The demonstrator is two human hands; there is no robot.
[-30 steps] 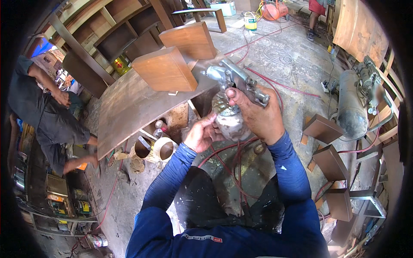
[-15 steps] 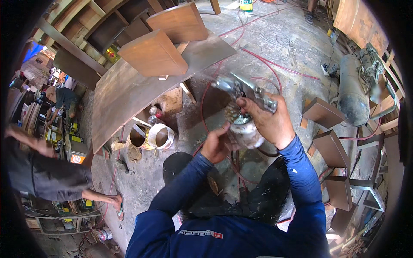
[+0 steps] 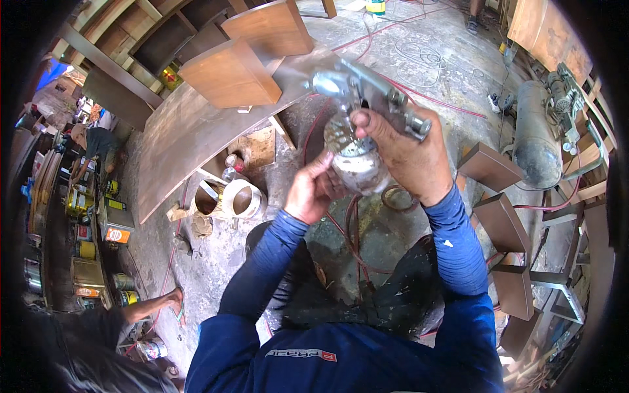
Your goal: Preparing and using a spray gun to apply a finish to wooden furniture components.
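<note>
My right hand (image 3: 416,157) is wrapped round the grip of a metal spray gun (image 3: 333,85), raised in front of me. Its nozzle points left, and a pale mist hangs before it. Below the gun body sits a paint-smeared cup (image 3: 362,171). My left hand (image 3: 309,191) steadies that cup, thumb and fingers against its left side. Just beyond the nozzle a brown wooden block-like piece (image 3: 229,72) stands on a large dark board (image 3: 190,144), with a second similar piece (image 3: 268,29) behind it.
Beside the board stand a white paint bucket (image 3: 244,200) and another open can. Red hoses (image 3: 357,236) trail over the floor. At right are a compressor tank (image 3: 537,134) and several brown wooden pieces (image 3: 503,223). A co-worker's leg (image 3: 154,306) shows at lower left, near shelves of cans.
Both my hands have carried the spray gun forward and slightly left, nearer the wooden piece. The co-worker at left has moved toward the lower edge, uncovering the cans.
</note>
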